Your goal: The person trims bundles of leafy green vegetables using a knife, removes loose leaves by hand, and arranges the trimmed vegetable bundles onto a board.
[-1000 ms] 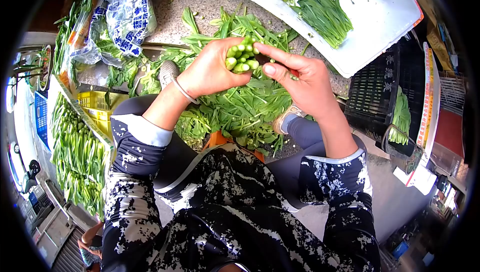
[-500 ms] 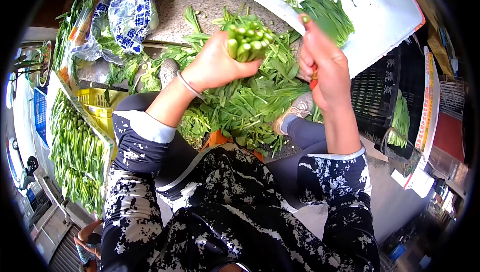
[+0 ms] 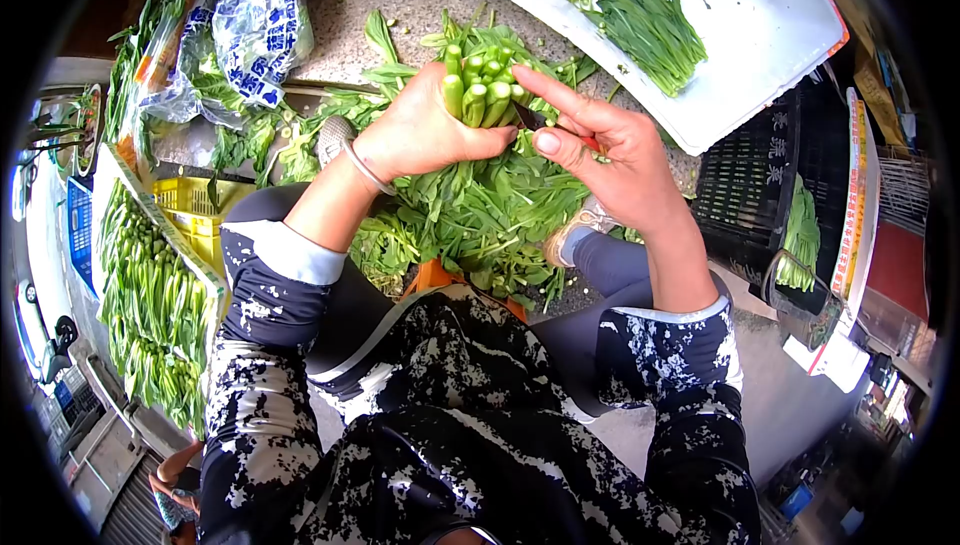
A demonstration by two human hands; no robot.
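A bunch of green stalks (image 3: 484, 88), cut ends up, is wrapped in my left hand (image 3: 425, 135). My right hand (image 3: 618, 160) is at the right side of the bunch, closed on a small knife (image 3: 530, 117) with a red handle and a dark blade. Its index finger reaches to the stalk ends. Beneath both hands lies a heap of loose leafy greens (image 3: 500, 215). A white tray (image 3: 760, 35) at the upper right holds a bundle of trimmed greens (image 3: 655, 35).
Plastic bags with blue print (image 3: 262, 25) lie at the upper left. Rows of greens fill a box (image 3: 155, 315) on the left, by a yellow crate (image 3: 195, 200). A black crate (image 3: 745, 180) stands right. Part of another person (image 3: 175, 490) shows at the lower left.
My right hand lifted away towards the white tray half a second ago and is now back down at the bunch. The bunch in my left hand has tilted and shifted slightly left.
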